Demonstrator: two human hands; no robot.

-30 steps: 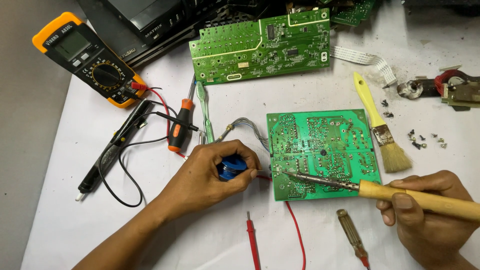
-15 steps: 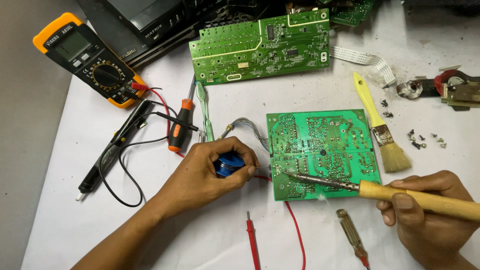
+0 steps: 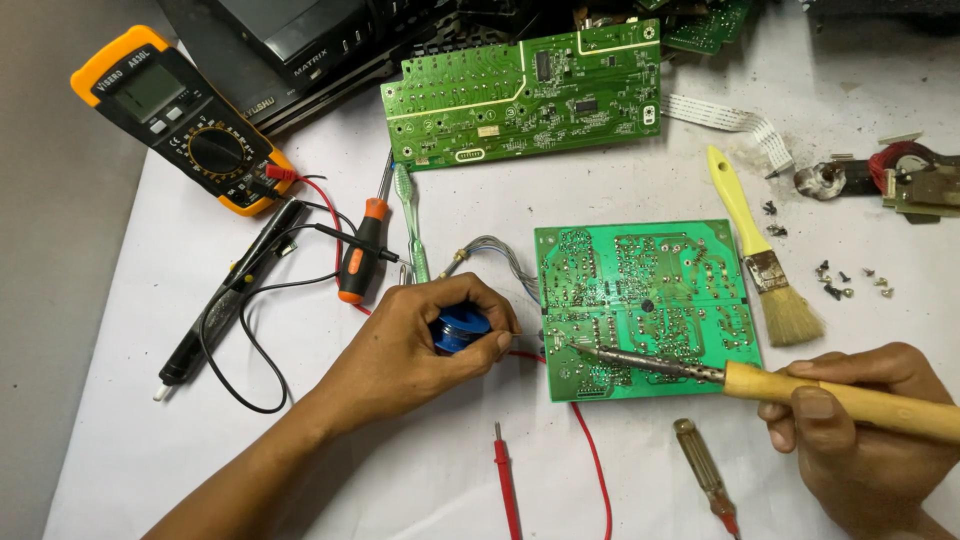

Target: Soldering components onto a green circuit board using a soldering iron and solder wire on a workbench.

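1. A yellow multimeter [image 3: 185, 130] is seen far to the left of the square circuit board [image 3: 645, 305], up near the desk's [image 3: 600, 190] edge.
2. A black probe pen [image 3: 225, 300] and an orange-handled screwdriver [image 3: 360, 255] are laid left of the board, with black and red leads running between them.
3. The left hand [image 3: 430, 345] is closed around a small blue spool [image 3: 460, 328], just left of the board's lower left corner; the fingertips are held close to the board's edge.
4. The square circuit board is laid flat on the desk, solder side up, between the two hands.
5. A long green circuit board [image 3: 525, 90] is placed above it, well apart.
6. The metal tip of a soldering iron [image 3: 640, 362] is set on the board's lower left part.
7. A yellow-handled brush [image 3: 765, 255] is laid just right of the board.
8. The right hand [image 3: 860, 430] is wrapped around the iron's wooden handle, below and right of the board.
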